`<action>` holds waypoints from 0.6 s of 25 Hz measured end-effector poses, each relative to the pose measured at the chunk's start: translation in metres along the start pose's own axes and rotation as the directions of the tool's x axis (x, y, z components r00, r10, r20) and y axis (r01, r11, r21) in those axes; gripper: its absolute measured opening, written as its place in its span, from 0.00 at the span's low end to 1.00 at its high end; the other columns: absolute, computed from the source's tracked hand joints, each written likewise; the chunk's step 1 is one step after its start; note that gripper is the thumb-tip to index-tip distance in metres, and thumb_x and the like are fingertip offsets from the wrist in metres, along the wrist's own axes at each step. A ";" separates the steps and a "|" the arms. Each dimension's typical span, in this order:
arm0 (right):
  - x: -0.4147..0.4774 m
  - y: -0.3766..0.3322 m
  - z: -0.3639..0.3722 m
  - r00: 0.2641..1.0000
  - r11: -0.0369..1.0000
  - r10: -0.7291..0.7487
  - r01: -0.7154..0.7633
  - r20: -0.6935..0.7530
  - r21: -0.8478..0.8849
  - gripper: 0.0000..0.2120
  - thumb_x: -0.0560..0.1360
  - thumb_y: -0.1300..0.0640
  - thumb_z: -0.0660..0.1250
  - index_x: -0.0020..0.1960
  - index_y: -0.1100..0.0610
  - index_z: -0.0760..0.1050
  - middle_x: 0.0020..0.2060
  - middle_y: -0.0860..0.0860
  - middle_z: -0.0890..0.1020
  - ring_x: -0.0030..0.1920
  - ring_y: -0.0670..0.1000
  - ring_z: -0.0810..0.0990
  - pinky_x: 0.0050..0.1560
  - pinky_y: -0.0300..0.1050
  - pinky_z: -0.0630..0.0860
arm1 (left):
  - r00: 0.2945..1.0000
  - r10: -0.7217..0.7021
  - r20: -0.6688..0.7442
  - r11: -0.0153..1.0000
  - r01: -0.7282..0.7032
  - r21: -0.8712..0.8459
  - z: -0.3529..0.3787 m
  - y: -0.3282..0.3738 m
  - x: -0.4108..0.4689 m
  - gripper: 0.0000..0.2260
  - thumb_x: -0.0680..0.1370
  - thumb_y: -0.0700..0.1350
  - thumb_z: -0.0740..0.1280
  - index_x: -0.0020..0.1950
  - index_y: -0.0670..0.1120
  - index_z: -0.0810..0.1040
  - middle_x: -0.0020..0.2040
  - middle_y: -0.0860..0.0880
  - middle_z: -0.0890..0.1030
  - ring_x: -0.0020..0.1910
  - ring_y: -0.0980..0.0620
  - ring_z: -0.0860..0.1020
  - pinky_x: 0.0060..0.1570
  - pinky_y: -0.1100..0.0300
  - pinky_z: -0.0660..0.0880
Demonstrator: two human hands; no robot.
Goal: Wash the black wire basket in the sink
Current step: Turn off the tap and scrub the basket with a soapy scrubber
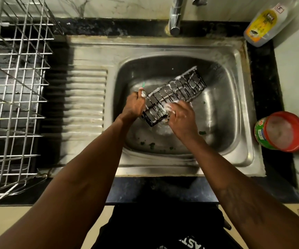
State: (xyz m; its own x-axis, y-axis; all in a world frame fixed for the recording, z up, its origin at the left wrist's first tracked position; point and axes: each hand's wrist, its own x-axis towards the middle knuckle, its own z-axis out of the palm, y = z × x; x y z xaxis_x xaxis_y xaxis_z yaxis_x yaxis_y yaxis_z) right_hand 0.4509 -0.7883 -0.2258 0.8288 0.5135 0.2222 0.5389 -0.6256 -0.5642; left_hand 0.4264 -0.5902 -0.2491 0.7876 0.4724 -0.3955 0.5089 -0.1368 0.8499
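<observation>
**Counter** (263, 83): black stone, framing the sink on all sides.

**Sink** (226, 108): steel, one basin on the right and a ribbed draining board on the left. The basin is wet.

**Dish rack** (13, 97): steel wire, standing on the counter left of the draining board, well apart from both hands.

**Black wire basket** (177, 88): long and narrow, streaked with white suds. It lies inside the basin, set diagonally. Its far end points toward the back right and its near end sits over the basin's middle, between the two hands. It is tilted, though how much of it rests on the basin floor cannot be told.

**Tub** (283, 132): red rim, green label, lying on its side on the counter right of the sink.

**Bottle** (263, 22): clear with a yellow label, at the back right corner of the counter.

**Tap** (175, 17): chrome, behind the basin.

**Left hand** (134, 106): at the basket's near left corner, fingers curled round its edge, thumb on top.

**Right hand** (182, 117): at the basket's near right corner, fingers bent round a foamy wad (168, 107) pressed against the wires. What lies inside the foam cannot be told.

**Green-tipped item** (143, 85): small and blurred, just beyond the left thumb. Whether it is held cannot be told.

**Green scraps** (152, 145): scattered on the basin floor near the front wall.
</observation>
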 end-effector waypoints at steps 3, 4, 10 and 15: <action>0.027 -0.013 0.000 0.988 1.000 0.005 -0.003 -0.157 0.015 0.13 0.71 0.72 0.69 0.54 0.66 0.82 0.47 0.60 0.83 0.48 0.54 0.80 0.56 0.32 0.74 | 0.999 0.035 -0.009 0.997 -0.035 0.065 0.003 -0.002 0.001 0.25 0.85 0.56 0.54 0.33 0.45 0.71 0.27 0.49 0.74 0.26 0.53 0.73 0.29 0.54 0.73; 0.038 -0.012 0.000 0.987 1.000 0.025 -0.022 -0.160 0.022 0.12 0.71 0.72 0.68 0.53 0.66 0.83 0.46 0.60 0.83 0.46 0.54 0.80 0.55 0.37 0.78 | 0.999 0.048 -0.008 0.995 -0.047 0.092 0.004 -0.002 0.001 0.25 0.84 0.58 0.53 0.34 0.44 0.72 0.28 0.47 0.75 0.28 0.50 0.73 0.31 0.48 0.75; 0.035 0.016 -0.019 0.995 0.998 -0.047 0.049 0.088 -0.028 0.12 0.75 0.70 0.66 0.56 0.64 0.83 0.49 0.60 0.82 0.46 0.55 0.81 0.46 0.47 0.82 | 0.998 0.056 -0.020 0.987 -0.053 0.149 0.003 0.004 0.002 0.24 0.84 0.57 0.52 0.33 0.46 0.70 0.30 0.46 0.75 0.30 0.48 0.73 0.34 0.46 0.77; 0.015 0.034 -0.031 0.995 0.999 -0.042 0.045 0.095 -0.026 0.14 0.75 0.69 0.65 0.57 0.63 0.84 0.50 0.59 0.83 0.47 0.55 0.82 0.51 0.39 0.79 | 0.992 0.124 -0.007 0.971 -0.120 0.205 0.005 0.006 -0.004 0.25 0.87 0.51 0.52 0.30 0.47 0.67 0.27 0.49 0.72 0.27 0.50 0.69 0.30 0.54 0.69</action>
State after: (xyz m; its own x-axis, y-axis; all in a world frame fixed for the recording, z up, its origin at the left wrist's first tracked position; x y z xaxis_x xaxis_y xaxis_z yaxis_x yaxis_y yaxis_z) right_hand 0.4867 -0.8205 -0.2171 0.7873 0.5928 0.1696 0.5794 -0.6171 -0.5325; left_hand 0.4282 -0.5972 -0.2445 0.8420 0.4580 -0.2850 0.4714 -0.3679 0.8015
